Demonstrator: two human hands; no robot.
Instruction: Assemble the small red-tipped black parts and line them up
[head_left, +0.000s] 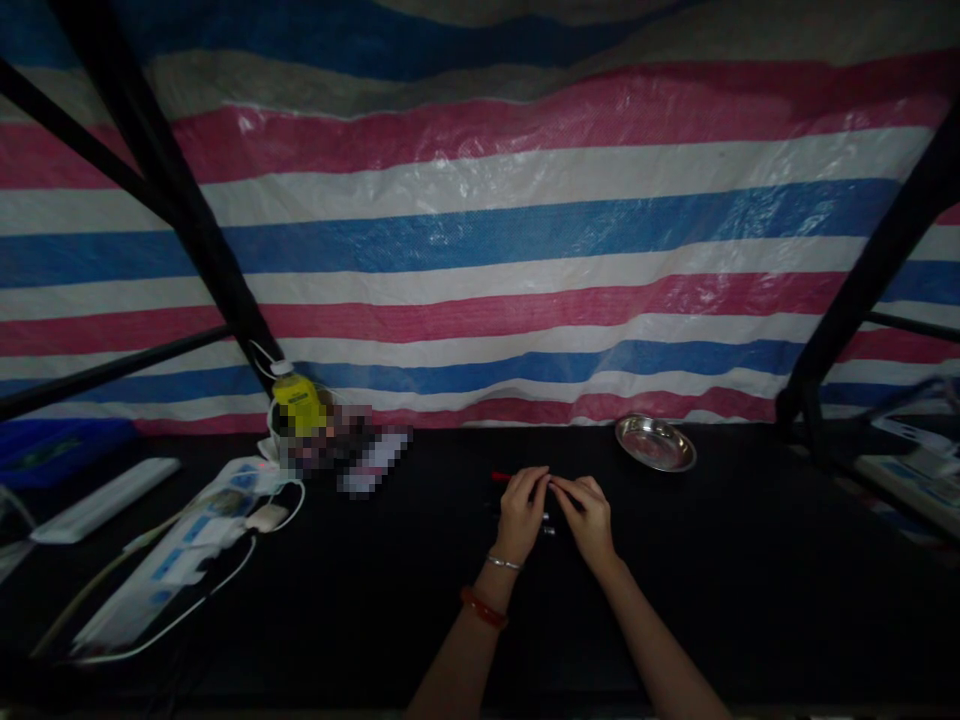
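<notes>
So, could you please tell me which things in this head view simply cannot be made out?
- Small dark item pinched between the left hand and right hand: too small and dim; fingers cover it.
- Thin red-tipped stick: mostly behind the left hand.
- Things beside the yellow plastic bottle: pixelated.
- White devices at the right: cut by the edge, blurred.

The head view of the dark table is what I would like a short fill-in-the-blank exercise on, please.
1. The left hand and right hand meet at the fingertips over a table whose top is ____ in colour.
2. The round metal dish lies on the ____ hand's side.
3. The bottle by the striped tarpaulin has a ____ label.
4. A red bangle sits on the ____ forearm.

Missing words: black; right; yellow; left
</notes>
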